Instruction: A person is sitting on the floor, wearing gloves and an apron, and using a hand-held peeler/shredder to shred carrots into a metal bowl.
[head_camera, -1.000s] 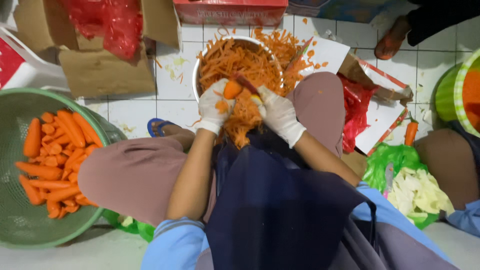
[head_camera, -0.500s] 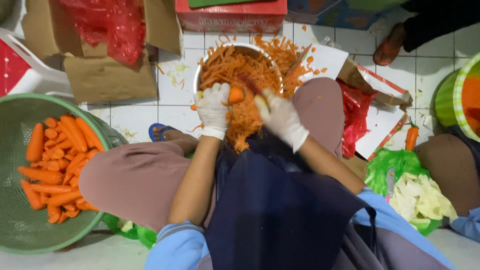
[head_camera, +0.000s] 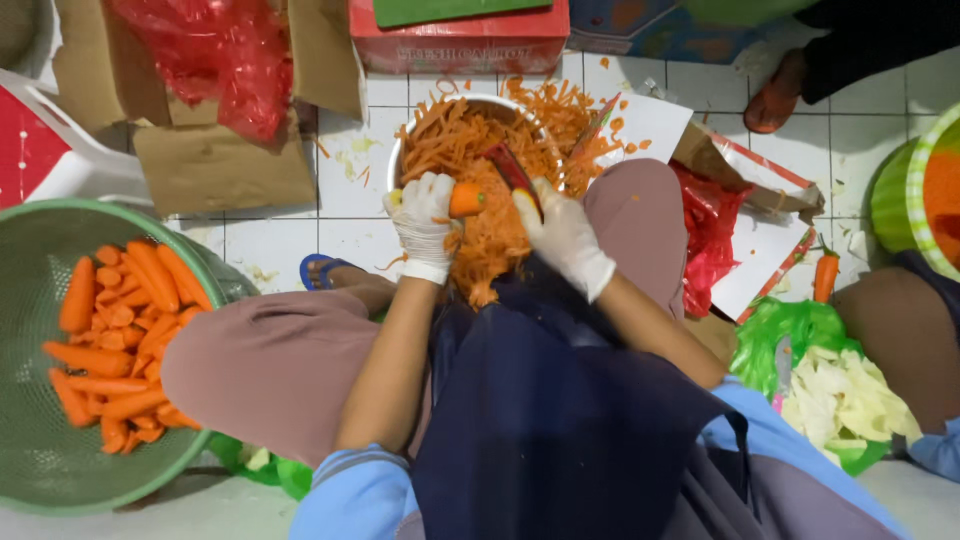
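My left hand (head_camera: 425, 215), in a white glove, holds a peeled carrot (head_camera: 466, 199) over a white bowl (head_camera: 400, 152) heaped with orange carrot shreds (head_camera: 455, 140). My right hand (head_camera: 562, 235), also gloved, grips a red-handled peeler (head_camera: 510, 168) whose blade lies against the carrot. Shreds spill over the bowl's near side onto my dark apron (head_camera: 560, 400) and across the white tiles beyond the bowl.
A green basket (head_camera: 40, 460) with several peeled carrots sits at my left. Cardboard and red plastic lie at the back left, a red box at the top. At right are a green bag of cabbage (head_camera: 840, 395), a loose carrot (head_camera: 825, 275), green tubs and another person's foot (head_camera: 775, 95).
My hands have stayed over the bowl; the right hand with the peeler has shifted slightly along the carrot between strokes. The camera view has drifted a little.
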